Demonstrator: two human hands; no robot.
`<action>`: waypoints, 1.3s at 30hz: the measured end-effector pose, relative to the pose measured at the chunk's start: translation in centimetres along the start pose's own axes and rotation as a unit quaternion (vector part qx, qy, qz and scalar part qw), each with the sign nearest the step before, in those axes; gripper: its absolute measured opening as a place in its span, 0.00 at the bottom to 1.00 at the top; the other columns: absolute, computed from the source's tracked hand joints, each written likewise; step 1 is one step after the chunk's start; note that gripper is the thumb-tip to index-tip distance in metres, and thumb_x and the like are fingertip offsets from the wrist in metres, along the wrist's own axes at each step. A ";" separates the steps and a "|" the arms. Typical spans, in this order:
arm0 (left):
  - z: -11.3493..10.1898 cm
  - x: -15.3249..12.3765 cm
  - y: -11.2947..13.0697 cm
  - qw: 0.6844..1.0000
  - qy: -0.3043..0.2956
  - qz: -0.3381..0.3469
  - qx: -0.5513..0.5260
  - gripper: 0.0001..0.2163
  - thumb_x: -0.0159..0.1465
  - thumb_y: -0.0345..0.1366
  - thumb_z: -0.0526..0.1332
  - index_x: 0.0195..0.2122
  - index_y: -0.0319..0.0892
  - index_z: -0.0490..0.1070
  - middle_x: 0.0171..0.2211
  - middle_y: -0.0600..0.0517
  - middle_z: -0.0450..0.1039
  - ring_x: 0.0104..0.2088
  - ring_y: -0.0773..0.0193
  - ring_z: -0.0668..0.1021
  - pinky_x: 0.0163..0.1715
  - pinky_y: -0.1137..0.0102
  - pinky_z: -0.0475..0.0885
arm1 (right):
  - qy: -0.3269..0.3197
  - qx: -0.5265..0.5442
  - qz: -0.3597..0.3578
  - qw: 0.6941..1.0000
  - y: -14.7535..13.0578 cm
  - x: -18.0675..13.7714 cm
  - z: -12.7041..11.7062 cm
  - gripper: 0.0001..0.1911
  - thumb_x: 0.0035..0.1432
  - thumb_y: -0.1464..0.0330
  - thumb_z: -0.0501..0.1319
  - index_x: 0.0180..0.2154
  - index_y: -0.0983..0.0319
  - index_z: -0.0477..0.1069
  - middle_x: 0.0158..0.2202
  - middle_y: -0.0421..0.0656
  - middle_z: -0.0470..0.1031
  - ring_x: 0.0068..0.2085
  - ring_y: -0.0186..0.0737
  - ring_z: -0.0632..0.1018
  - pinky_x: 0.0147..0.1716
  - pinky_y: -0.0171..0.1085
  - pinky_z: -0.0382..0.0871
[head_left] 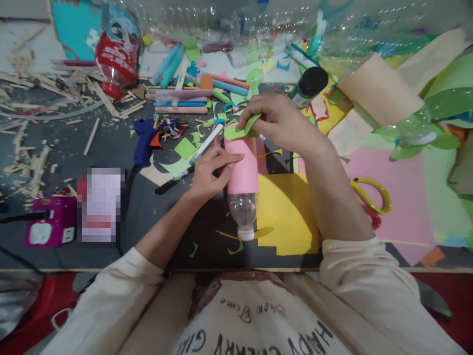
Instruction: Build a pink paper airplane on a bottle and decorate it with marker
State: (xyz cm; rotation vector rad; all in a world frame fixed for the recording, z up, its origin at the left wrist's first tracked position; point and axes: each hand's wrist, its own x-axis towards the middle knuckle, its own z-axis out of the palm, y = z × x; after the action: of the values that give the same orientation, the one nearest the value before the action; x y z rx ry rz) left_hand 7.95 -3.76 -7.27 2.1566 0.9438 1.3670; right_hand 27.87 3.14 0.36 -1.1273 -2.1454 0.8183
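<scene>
A clear plastic bottle (243, 206) with a white cap lies on the dark table, its cap end toward me. Pink paper (242, 175) wraps around its body. My left hand (212, 172) rests against the bottle's left side, with the index finger stretched out onto the pink paper. At the far end of the bottle, my right hand (271, 121) pinches a green paper piece (236, 131), which lies against the pink wrap there. Yellow paper (290, 214) is just right of the bottle. A white marker (207, 143) lies beyond my left hand.
A blue glue gun (144, 140), a phone (101, 204) and a purple power socket (50, 222) lie to the left. Yellow-handled scissors (373, 197) sit on pink paper at right. Several markers, paper scraps, wood sticks and a red-labelled bottle (118, 54) cover the back.
</scene>
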 end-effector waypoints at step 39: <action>0.0 0.1 0.2 1.000 -0.003 0.005 0.028 0.11 0.70 0.38 0.59 0.44 0.45 0.81 0.29 0.53 0.71 0.28 0.67 0.72 0.28 0.70 0.68 | 0.075 0.015 0.028 0.997 1.0 -1.0 -0.6 0.09 0.58 0.64 0.67 0.42 0.54 0.72 0.37 0.40 0.78 0.40 0.45 0.78 0.46 0.44 0.75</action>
State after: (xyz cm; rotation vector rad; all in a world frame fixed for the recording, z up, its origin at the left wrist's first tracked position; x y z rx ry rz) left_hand 8.03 -3.83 -7.08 2.2081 0.9811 1.3539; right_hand 29.29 2.88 -0.24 -1.1996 -1.9807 0.7633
